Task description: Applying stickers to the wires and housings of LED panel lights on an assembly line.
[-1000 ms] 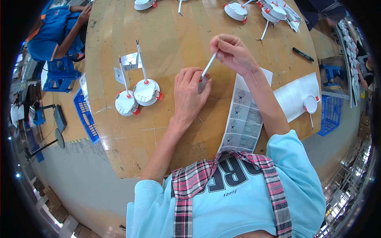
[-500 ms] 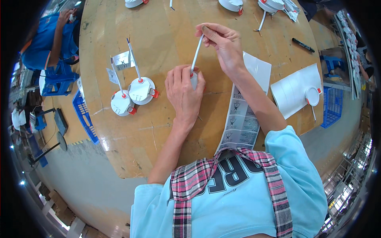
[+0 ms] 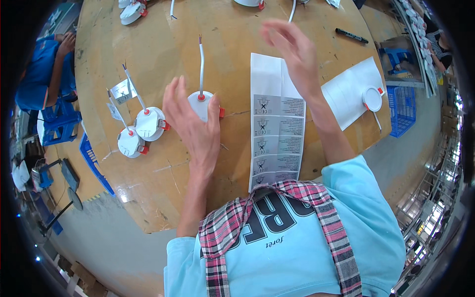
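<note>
A round white downlight [image 3: 202,105] with a red clip lies on the table, its white cable standing up to bare wire ends. My left hand [image 3: 194,126] is open around it, thumb on the right side and fingers on the left; whether it touches the lamp I cannot tell. My right hand [image 3: 296,57], slightly blurred, is open in the air beyond the strip of printed labels [image 3: 278,131], with nothing visible in it. To the left stand two more downlights, a nearer one [image 3: 129,144] and another [image 3: 149,126], with label flags [image 3: 123,90] on their cables.
On the right, a white sheet [image 3: 346,94] lies under a small round lamp [image 3: 372,99]. A black marker [image 3: 352,35] rests beyond it. More lamps [image 3: 132,13] sit along the far edge. Blue baskets [image 3: 402,111] flank the table, and a person in blue [image 3: 44,74] sits at left.
My right hand has let go of the cable and moved right. My left hand has loosened from the downlight, its fingers spreading. The whole view has shifted somewhat.
</note>
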Action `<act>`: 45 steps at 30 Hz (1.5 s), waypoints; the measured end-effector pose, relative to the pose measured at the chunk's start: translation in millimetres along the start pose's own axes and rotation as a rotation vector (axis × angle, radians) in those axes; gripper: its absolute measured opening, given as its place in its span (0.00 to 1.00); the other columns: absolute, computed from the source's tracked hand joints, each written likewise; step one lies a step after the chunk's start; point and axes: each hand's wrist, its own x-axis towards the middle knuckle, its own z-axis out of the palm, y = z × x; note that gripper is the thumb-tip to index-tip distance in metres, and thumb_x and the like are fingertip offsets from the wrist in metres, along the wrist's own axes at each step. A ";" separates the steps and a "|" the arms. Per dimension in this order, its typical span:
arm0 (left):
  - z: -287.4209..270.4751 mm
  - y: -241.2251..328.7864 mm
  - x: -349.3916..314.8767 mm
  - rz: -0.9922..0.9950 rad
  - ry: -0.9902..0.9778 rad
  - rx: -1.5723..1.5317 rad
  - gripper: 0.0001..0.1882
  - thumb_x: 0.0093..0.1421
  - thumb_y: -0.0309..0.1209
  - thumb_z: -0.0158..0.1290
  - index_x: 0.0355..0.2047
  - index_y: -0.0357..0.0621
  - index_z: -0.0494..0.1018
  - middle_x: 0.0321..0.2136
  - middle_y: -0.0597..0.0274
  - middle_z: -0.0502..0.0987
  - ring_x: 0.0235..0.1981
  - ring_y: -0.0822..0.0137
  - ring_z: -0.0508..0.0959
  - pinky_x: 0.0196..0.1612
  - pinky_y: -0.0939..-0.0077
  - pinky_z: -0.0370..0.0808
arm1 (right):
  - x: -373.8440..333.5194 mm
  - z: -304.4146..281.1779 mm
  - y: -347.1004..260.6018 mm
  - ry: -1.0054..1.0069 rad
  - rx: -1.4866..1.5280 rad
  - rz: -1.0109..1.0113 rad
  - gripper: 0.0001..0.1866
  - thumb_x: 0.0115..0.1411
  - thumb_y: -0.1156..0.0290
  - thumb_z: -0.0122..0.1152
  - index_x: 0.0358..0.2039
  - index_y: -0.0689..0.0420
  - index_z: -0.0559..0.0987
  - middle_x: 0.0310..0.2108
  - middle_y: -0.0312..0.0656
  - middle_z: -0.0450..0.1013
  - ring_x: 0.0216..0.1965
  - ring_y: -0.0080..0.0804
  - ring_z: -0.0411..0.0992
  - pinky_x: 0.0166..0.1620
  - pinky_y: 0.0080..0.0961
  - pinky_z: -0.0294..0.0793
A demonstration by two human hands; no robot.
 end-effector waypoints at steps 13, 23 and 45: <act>19.9 35.9 -15.2 -0.307 -0.655 -0.753 0.31 0.56 0.22 0.55 0.60 0.40 0.60 0.28 0.57 0.76 0.29 0.63 0.76 0.33 0.72 0.72 | -75.5 -11.1 2.7 0.040 -0.205 0.222 0.10 0.66 0.73 0.51 0.41 0.63 0.78 0.38 0.38 0.76 0.41 0.24 0.73 0.45 0.20 0.71; 24.4 9.8 -16.6 -0.464 -0.690 -1.052 0.15 0.65 0.28 0.42 0.50 0.37 0.69 0.32 0.64 0.75 0.32 0.77 0.70 0.39 0.79 0.70 | -70.7 1.2 -2.8 -0.146 -0.491 -0.089 0.04 0.56 0.79 0.60 0.33 0.60 0.80 0.32 0.42 0.74 0.35 0.34 0.72 0.40 0.25 0.70; 12.9 27.2 -16.9 -0.541 -0.589 -0.934 0.29 0.62 0.26 0.42 0.64 0.37 0.56 0.13 0.70 0.60 0.18 0.79 0.59 0.23 0.79 0.60 | -72.4 -1.4 -26.8 -0.349 -0.756 -0.152 0.09 0.45 0.71 0.69 0.24 0.55 0.76 0.26 0.33 0.70 0.33 0.30 0.68 0.34 0.26 0.71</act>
